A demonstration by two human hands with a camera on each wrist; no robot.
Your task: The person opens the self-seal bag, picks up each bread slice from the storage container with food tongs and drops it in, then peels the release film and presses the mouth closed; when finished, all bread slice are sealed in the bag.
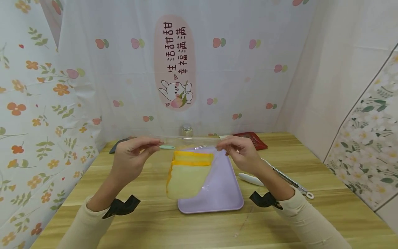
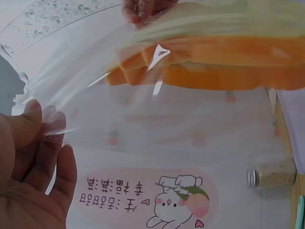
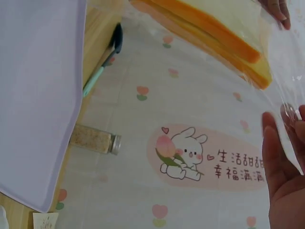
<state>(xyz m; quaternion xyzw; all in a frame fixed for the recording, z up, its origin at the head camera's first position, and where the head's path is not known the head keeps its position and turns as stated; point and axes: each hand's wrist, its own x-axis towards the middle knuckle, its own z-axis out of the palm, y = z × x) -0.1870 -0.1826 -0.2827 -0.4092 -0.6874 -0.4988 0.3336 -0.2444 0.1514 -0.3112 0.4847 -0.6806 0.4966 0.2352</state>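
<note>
Between my two hands hangs a clear plastic bag (image 1: 186,140) with bread slices (image 1: 188,180) inside, pale with orange crusts. My left hand (image 1: 130,157) pinches the bag's upper left edge between thumb and fingers. At the upper right edge, my right hand (image 1: 244,154) pinches the plastic the same way. The film stretches from the thumb and fingers of the left hand (image 2: 40,167) in the left wrist view. In the right wrist view the right hand (image 3: 286,167) is partly cut off by the frame. Behind and below the bag lies a lilac tray (image 1: 222,186), partly covered by the bread.
A small glass jar (image 1: 187,130) stands at the back of the wooden table (image 1: 140,221). A turquoise-handled utensil (image 3: 102,67) lies at the back left. To the right are a red packet (image 1: 253,140), metal tongs (image 1: 289,179) and a white object (image 1: 249,178). A patterned curtain hangs behind.
</note>
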